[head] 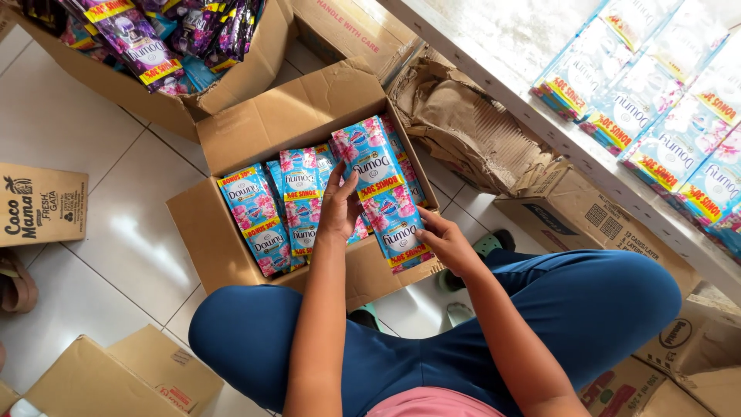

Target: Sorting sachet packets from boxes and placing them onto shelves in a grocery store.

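Observation:
An open cardboard box (231, 143) on the tiled floor holds several blue and pink sachet packs. My left hand (340, 205) grips a strip of these blue sachets (370, 166) from its left side, over the box. My right hand (448, 243) holds the lower end of the same strip (397, 224) at the box's near right corner. More sachets (258, 216) lie flat in the box to the left. My knees in blue trousers (587, 309) frame the bottom of the view.
A second box with purple sachets (154, 46) stands at the back left. A white shelf (571, 147) on the right carries rows of light blue sachets (664, 116). Crumpled cardboard (471, 123) and further boxes (38, 205) surround me. Green sandals (490, 245) lie under my leg.

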